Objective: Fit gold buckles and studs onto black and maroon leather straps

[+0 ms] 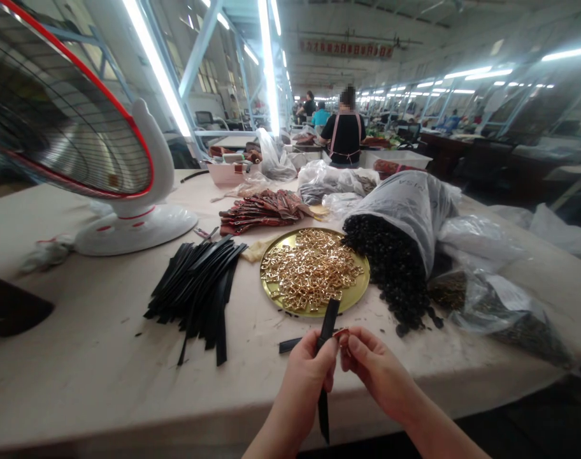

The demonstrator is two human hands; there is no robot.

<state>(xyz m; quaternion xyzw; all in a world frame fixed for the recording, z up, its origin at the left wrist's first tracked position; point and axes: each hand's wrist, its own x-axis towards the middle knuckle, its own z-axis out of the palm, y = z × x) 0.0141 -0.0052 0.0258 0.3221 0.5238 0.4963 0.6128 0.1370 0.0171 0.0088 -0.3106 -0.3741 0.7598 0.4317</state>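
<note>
My left hand (306,376) is closed around a black strap (329,322) that runs upright from below my fist to the rim of the gold tray. My right hand (372,366) pinches a small gold buckle (342,334) against the strap near my left thumb. Both hands hover at the table's front edge. Just beyond them lies the round gold tray (270,290) heaped with several gold buckles (312,268). A short black strap piece (289,345) lies flat on the table beside my left hand.
A pile of black straps (199,287) lies left of the tray. A plastic bag spilling small black parts (400,268) sits to the right. A white and red fan (104,159) stands at the left. Red-brown pieces (264,210) lie behind. A person in an apron (345,134) stands far back.
</note>
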